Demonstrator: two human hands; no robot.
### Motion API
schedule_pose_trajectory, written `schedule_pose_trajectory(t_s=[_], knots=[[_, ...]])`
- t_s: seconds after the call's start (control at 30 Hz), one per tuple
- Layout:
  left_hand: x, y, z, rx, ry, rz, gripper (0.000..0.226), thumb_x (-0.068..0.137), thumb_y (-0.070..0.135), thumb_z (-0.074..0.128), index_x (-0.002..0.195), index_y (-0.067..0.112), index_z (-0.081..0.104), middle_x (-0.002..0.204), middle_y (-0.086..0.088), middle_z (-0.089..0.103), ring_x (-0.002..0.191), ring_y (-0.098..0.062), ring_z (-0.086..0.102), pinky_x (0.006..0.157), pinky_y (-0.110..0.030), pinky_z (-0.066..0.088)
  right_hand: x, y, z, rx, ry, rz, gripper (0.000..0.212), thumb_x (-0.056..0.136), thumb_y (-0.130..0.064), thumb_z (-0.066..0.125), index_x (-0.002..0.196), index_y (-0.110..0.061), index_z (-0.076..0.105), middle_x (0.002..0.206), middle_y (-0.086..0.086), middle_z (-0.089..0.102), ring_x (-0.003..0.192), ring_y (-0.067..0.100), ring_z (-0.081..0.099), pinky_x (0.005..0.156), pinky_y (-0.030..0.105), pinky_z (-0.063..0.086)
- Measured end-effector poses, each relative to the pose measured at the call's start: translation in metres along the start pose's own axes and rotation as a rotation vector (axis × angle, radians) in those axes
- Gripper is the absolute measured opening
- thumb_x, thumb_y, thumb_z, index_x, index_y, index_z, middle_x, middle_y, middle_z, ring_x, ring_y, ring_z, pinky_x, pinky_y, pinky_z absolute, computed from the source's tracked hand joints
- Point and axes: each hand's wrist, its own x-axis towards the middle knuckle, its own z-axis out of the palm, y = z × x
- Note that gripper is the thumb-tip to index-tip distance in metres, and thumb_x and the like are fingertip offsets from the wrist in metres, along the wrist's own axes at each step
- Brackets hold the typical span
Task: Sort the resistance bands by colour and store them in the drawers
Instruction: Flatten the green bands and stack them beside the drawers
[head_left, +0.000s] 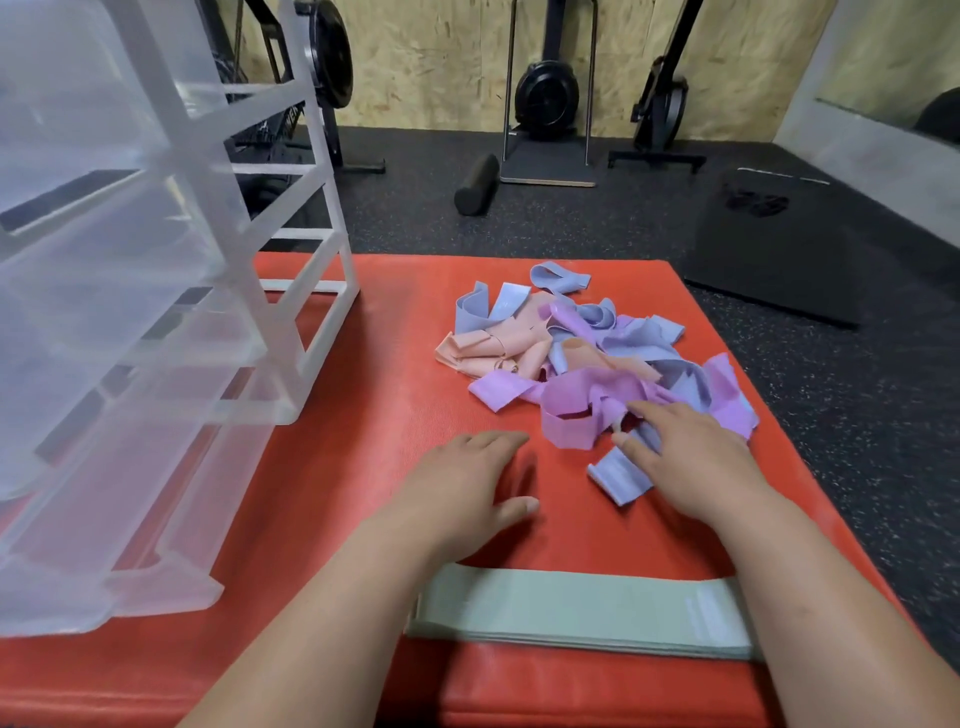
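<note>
Two grips lay spread: left hand (467, 483) on one red mat (363, 374), right hand (685, 457) touching one tangled band pile (597, 358) near one green stack (571, 608).

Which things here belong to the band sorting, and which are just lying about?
Job: mixed band pile, green band stack, drawers.
Lying about: foam roller, black mat, gym machines.
</note>
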Motion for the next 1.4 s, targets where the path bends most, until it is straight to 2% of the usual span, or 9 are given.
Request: schedule_pose_trajectory(t_s=[0.13,0.3,0.43,0.6,0.7,0.97,1.1,1.27,1.4], knots=[[0.001,0.005,0.004,0.035,-0.007,-0.027,0.078,0.095,0.065,0.060,0.160,0.032,0.033,0.163,0.005,0.040,0.144,-0.026,0.042,0.118,-0.043,0.038,-0.005,-0.003,0.006,-0.047,-0.007,-0.051,0.043,0.092,-0.069,0.053,0.127,-0.045,0.063,0.133,-0.005,0.055,0.127,0.025,0.051,0.102,0.042,0.046],[-0.001,0.010,0.003,0.038,0.025,-0.072,0.070,0.097,0.061,0.060,0.157,0.033,0.038,0.156,0.003,0.043,0.138,-0.027,0.044,0.113,-0.043,0.042,-0.008,-0.014,0.011,-0.005,0.098,-0.023,0.052,0.086,-0.056,0.074,0.134,-0.041,0.061,0.142,-0.002,0.050,0.134,0.027,0.044,0.104,0.045,0.045],[-0.004,0.009,0.001,0.032,0.055,-0.100,0.068,0.098,0.059,0.059,0.157,0.033,0.039,0.158,0.004,0.040,0.140,-0.025,0.042,0.113,-0.040,0.041,-0.002,-0.022,0.016,0.037,0.207,-0.012,0.032,0.085,-0.045,0.076,0.115,-0.034,0.069,0.124,-0.004,0.055,0.122,0.027,0.049,0.094,0.043,0.047],[-0.006,0.002,-0.002,0.024,0.053,-0.108,0.066,0.098,0.056,0.060,0.156,0.034,0.040,0.158,0.005,0.040,0.142,-0.023,0.040,0.114,-0.039,0.041,0.000,-0.039,0.017,-0.037,0.127,-0.080,0.034,0.094,-0.050,0.063,0.127,-0.043,0.067,0.130,-0.009,0.058,0.124,0.024,0.049,0.094,0.041,0.047],[-0.007,-0.001,-0.002,0.019,0.055,-0.114,0.064,0.098,0.056,0.060,0.155,0.034,0.041,0.156,0.006,0.042,0.139,-0.023,0.043,0.113,-0.039,0.042,-0.002,-0.038,0.017,-0.061,0.089,-0.101,0.041,0.096,-0.040,0.063,0.137,-0.042,0.060,0.137,-0.010,0.059,0.127,0.025,0.050,0.094,0.042,0.049],[-0.004,0.000,-0.008,-0.075,0.177,-0.098,0.053,0.098,0.051,0.063,0.146,0.033,0.053,0.145,0.009,0.052,0.130,-0.021,0.050,0.107,-0.039,0.045,-0.009,-0.031,-0.012,0.355,0.434,-0.191,0.019,0.082,-0.023,0.083,0.092,-0.038,0.077,0.088,-0.018,0.073,0.088,0.013,0.063,0.077,0.037,0.052],[-0.003,0.006,-0.013,-0.175,0.282,-0.096,0.048,0.098,0.045,0.064,0.143,0.030,0.057,0.144,0.006,0.054,0.131,-0.019,0.052,0.109,-0.036,0.045,-0.019,-0.037,-0.033,0.640,0.514,-0.282,0.016,0.089,-0.018,0.080,0.098,-0.030,0.077,0.094,-0.020,0.075,0.083,0.006,0.067,0.077,0.026,0.051],[-0.003,0.014,-0.017,-0.237,0.354,-0.110,0.043,0.097,0.039,0.068,0.139,0.029,0.061,0.140,0.006,0.057,0.130,-0.018,0.055,0.108,-0.036,0.046,-0.021,-0.031,-0.036,0.384,0.442,-0.263,0.015,0.095,-0.024,0.074,0.108,-0.030,0.076,0.097,-0.018,0.070,0.095,0.018,0.066,0.080,0.032,0.048],[-0.004,0.019,-0.021,-0.269,0.383,-0.090,0.042,0.098,0.038,0.067,0.139,0.030,0.061,0.136,0.009,0.058,0.126,-0.016,0.057,0.106,-0.036,0.048,-0.026,-0.040,-0.068,0.482,0.653,-0.394,0.010,0.094,-0.022,0.072,0.102,-0.023,0.078,0.098,-0.012,0.072,0.094,0.014,0.059,0.084,0.029,0.044]])
